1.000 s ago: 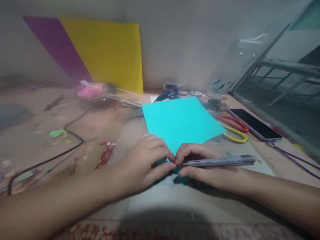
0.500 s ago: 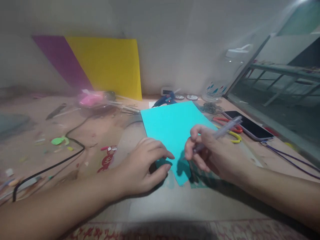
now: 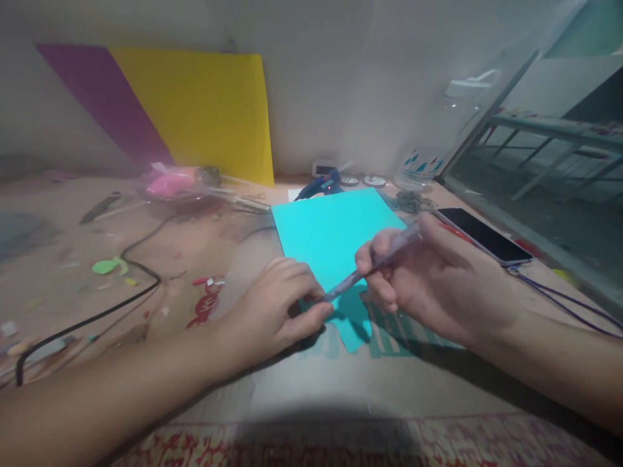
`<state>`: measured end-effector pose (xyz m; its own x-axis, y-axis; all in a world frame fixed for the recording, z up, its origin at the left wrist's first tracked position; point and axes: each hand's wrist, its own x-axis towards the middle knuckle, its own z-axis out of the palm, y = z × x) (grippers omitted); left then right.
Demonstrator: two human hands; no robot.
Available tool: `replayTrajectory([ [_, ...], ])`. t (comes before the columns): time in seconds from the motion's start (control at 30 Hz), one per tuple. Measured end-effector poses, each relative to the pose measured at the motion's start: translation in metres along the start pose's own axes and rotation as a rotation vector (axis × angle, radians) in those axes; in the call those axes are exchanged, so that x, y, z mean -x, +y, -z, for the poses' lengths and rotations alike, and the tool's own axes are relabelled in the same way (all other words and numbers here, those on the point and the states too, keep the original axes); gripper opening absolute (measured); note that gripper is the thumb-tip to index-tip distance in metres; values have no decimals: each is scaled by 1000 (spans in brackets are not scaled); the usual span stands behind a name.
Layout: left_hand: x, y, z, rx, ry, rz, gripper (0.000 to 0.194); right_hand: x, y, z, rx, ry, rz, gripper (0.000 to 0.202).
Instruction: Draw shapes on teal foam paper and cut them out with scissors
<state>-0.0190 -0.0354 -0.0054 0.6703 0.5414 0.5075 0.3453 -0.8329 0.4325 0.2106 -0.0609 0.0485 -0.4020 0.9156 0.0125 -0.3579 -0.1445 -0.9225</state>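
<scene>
Right hand [image 3: 433, 282] of yours is mostly closed, fingers curled round the pen [image 3: 351, 281], which slants down w/ its lower end at the left hand's thumb & index finger. Your left hand [image 3: 277, 305] is part closed, w/ only a small gap btwn thumb & fingers; can't tell if it grips the pen end or just touches it. Turquoise sheet [image 3: 331, 230] lies flat in front of both hands, its narrow near end btwn them, over the cardboard [image 3: 302, 395] on the table [image 3: 189, 237]. Behind, L side, the yellow sheet [image 3: 209, 110] & purple sheet [image 3: 102, 97] stand up vs. the wall [image 3: 316, 84]. Blue glue gun [image 3: 325, 183] sits just past the sheet's far edge, w/ the clear bottle [image 3: 421, 162] farther R. Phone [image 3: 484, 235] lies face up beyond your R hand, w/ a purple strap [image 3: 555, 288] at its near end; a red handle [image 3: 455, 231] shows partly beside it. Off L: pink item [image 3: 170, 184] in clear plastic, black cord [image 3: 92, 321] & green scrap [image 3: 105, 266].
</scene>
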Motion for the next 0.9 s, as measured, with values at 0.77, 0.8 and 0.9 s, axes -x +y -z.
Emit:
replayTrajectory([
  [0.77,-1,4,0,28,38,18,10,4,-12,-1,38,239,108,40],
  [0.8,-1,4,0,30,43,27,11,4,-12,-1,32,234,111,40],
  [0.9,-2,5,1,36,49,64,13,4,-15,0,17,228,134,37],
])
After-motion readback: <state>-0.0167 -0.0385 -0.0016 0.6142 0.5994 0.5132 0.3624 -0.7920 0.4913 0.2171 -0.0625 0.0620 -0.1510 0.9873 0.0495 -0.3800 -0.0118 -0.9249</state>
